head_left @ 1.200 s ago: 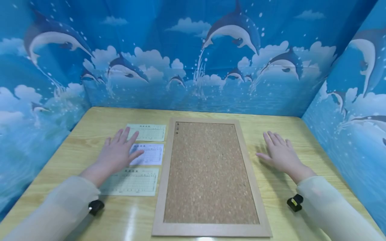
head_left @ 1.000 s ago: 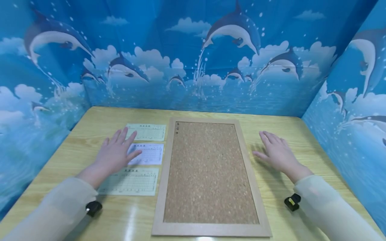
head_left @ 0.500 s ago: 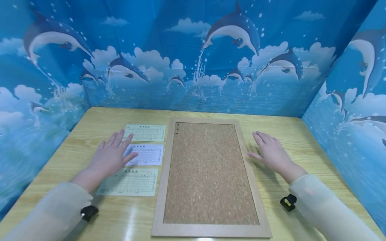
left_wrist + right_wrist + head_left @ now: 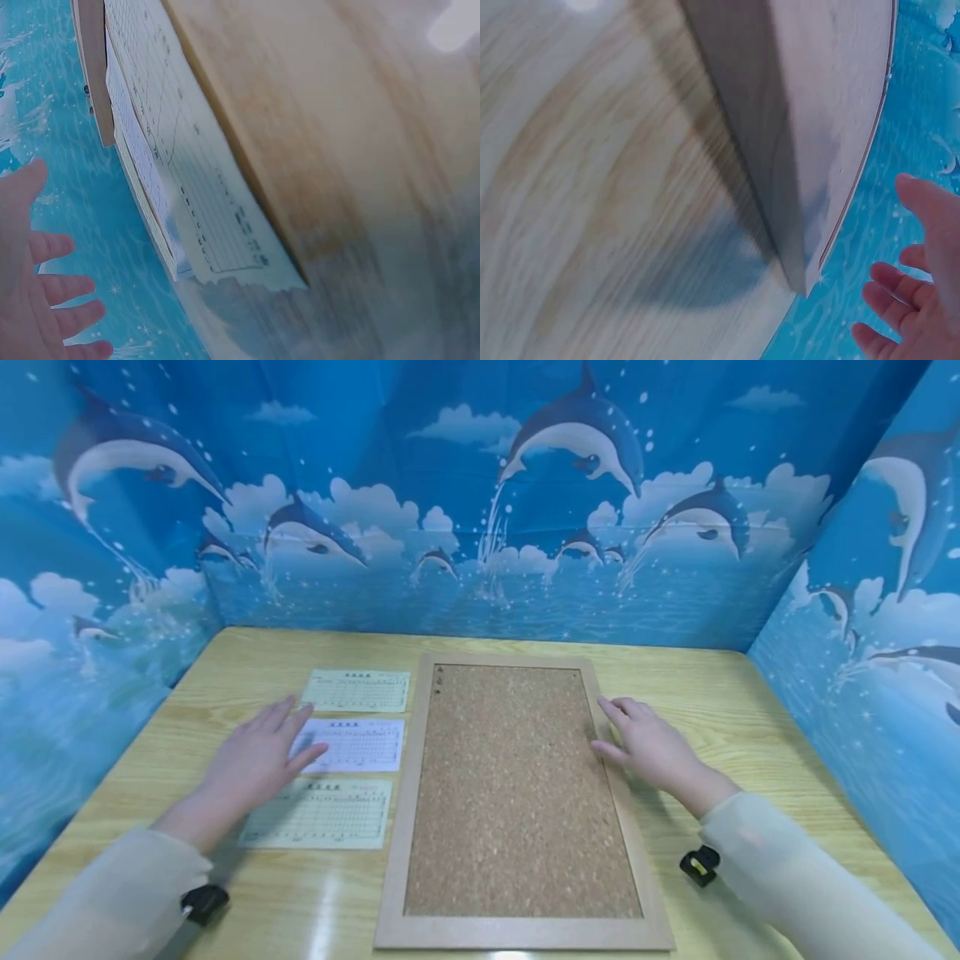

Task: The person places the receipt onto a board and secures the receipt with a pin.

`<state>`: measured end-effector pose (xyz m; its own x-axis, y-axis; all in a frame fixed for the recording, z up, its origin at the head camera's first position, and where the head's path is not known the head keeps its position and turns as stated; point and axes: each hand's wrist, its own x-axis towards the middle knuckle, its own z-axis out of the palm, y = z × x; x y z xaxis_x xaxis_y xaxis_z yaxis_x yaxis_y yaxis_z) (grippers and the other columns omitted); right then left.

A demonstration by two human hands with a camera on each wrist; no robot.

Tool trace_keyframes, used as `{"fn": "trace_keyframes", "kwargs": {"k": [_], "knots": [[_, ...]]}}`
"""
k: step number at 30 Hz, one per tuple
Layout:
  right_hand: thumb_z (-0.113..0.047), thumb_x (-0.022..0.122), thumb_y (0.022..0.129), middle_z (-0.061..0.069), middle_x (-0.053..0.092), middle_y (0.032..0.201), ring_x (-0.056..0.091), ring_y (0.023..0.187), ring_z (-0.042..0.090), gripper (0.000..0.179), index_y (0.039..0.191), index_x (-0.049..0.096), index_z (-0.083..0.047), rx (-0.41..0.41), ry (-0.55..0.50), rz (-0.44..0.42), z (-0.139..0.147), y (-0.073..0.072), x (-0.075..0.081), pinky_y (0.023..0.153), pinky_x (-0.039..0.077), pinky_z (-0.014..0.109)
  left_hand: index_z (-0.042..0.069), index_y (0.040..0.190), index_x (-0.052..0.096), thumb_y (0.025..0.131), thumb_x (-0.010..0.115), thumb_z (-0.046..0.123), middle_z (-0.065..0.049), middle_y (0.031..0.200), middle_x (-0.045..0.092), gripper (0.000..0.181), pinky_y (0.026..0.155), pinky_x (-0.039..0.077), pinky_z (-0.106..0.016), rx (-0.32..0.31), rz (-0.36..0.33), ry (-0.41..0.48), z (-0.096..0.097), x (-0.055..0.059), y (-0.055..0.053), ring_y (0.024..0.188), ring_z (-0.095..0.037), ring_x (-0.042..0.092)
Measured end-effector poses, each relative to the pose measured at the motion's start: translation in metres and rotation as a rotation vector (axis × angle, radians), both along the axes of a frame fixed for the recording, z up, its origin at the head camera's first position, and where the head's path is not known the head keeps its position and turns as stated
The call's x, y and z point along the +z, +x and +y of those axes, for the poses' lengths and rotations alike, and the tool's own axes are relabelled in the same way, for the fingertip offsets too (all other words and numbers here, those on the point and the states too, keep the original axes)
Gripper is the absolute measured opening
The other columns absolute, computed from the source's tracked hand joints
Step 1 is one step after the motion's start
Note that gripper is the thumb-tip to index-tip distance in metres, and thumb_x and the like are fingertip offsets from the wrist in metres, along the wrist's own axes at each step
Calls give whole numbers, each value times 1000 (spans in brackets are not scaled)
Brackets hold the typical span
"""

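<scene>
Over the left side of the table, my left hand [image 4: 251,762] has its fingers extended and holds nothing; its fingertips overlap the edges of printed paper slips. Three slips lie in a column: a pale green one [image 4: 371,693] at the back, a pale purple one [image 4: 363,747] in the middle and a larger green one [image 4: 337,822] in front. To their right lies a wood-framed cork board [image 4: 517,793], with small dark pins [image 4: 438,681] at its upper left corner. My right hand [image 4: 654,750], also holding nothing, has its fingertips over the board's right frame. In the right wrist view, its fingers [image 4: 889,304] are loosely bent.
The light wood table [image 4: 697,685] reaches back to a blue curtain [image 4: 337,585] printed with dolphins, which also hangs at both sides. Black devices, one [image 4: 204,903] at the left sleeve and one [image 4: 700,865] at the right, sit on the wrists.
My right hand has moved left, from beside the board to over its right frame. The left hand has drawn left and slightly nearer, uncovering more of the slips. Board and slips stay put.
</scene>
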<state>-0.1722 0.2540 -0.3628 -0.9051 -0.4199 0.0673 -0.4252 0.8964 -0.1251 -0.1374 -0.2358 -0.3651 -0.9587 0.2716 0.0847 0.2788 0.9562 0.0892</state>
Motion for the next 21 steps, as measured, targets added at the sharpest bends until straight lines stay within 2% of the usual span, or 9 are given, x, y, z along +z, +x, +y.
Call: {"fn": "trace_keyframes", "kwargs": {"k": [8, 15, 21], "knots": [[-30, 63, 89, 18, 55, 111, 55, 94, 30, 61, 135, 43, 5, 63, -36, 0, -17, 0, 1, 79, 47, 46, -5, 140, 34, 95, 47, 46, -35, 140, 28, 69, 97, 27, -62, 33, -24, 23, -6, 5, 3, 124, -52, 31], [-32, 61, 91, 23, 50, 127, 51, 112, 38, 58, 134, 46, 4, 93, -63, -41, -36, 2, 3, 90, 43, 50, -5, 140, 34, 96, 46, 45, -35, 137, 34, 67, 95, 30, -62, 22, -27, 34, -12, 6, 7, 120, -53, 35], [-32, 61, 91, 21, 51, 125, 53, 110, 34, 55, 132, 49, 2, 145, -74, -66, -50, 6, 1, 90, 45, 47, -7, 138, 37, 96, 44, 47, -35, 136, 34, 68, 94, 30, -63, 43, -62, 38, -21, 2, 11, 120, -53, 35]]}}
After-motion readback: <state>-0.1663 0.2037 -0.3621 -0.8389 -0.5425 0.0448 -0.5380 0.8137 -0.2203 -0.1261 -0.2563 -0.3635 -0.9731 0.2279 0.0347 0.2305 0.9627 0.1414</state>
